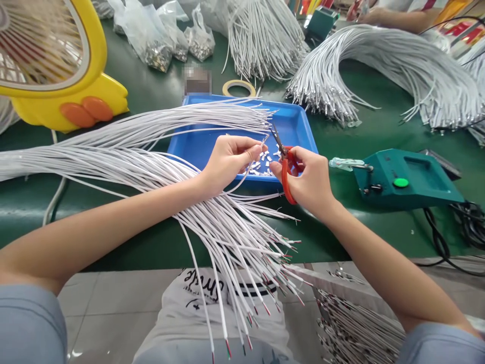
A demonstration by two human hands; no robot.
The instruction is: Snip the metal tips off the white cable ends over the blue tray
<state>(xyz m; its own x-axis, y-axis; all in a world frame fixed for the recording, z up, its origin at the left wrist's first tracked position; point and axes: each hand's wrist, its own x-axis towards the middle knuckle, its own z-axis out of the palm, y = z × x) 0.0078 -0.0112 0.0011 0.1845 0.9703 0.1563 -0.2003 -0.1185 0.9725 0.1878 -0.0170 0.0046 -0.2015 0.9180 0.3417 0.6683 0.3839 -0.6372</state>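
My left hand [233, 162] pinches a white cable [246, 174] close to its stripped end, above the blue tray [306, 134]. In my right hand [308, 177] is a pair of scissors [288, 174] with red handles, its blades angled up just to the right of that cable end. Small white cut pieces [261, 163] lie in the tray below. One bundle of white cables [182, 115] stretches over the tray behind my left hand. Another bundle [227, 227] runs under my left forearm and hangs past the table edge, with coloured wire tips showing.
A green machine [407, 179] with a green button stands right of my right hand. A yellow fan [94, 96] is at the left. Behind lie a tape roll [239, 88], bags of small parts [200, 43] and cable bundles [379, 55]. A person's arm [397, 17] shows at the far right.
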